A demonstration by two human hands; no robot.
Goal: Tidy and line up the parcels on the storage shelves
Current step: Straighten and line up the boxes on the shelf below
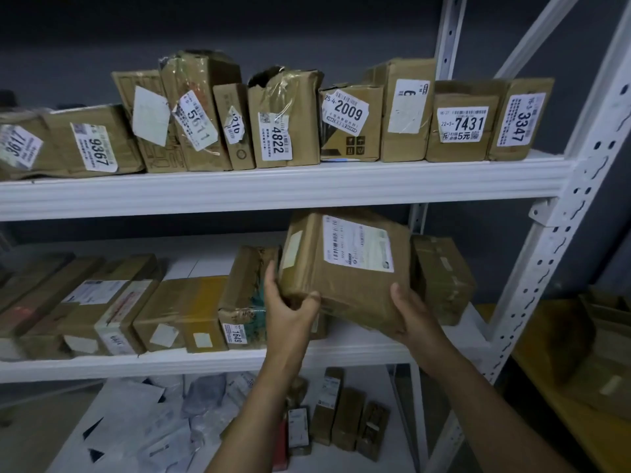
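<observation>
"Head view: where's the parcel being handled, and how is it held?"

"The held parcel is tilted and lifted off the middle shelf, over the gap between the parcel marked 1649 and the taped parcel at the right end. The left hand is clamped on its lower left corner, thumb on the front face and fingers wrapped round the side. The right hand cups the lower right corner from beneath, fingers curled under it."

"Why a hand on each corner?"

"My guess is control. With both bottom corners gripped, the person can turn it square and bring the label to the front, as on the row along the upper shelf."

"Is there room to seat it?"

"It's tight. The parcel's top edge sits close beneath the upper shelf's front lip, so there is little room to lift higher. The left fingers are just beside the 1649 parcel, and the far corner almost touches the taped one. Something low seems to lie under the held parcel, but I cannot tell what. White board shows behind the row, so pushing back looks possible. The upright post stands well clear to the right."
</observation>
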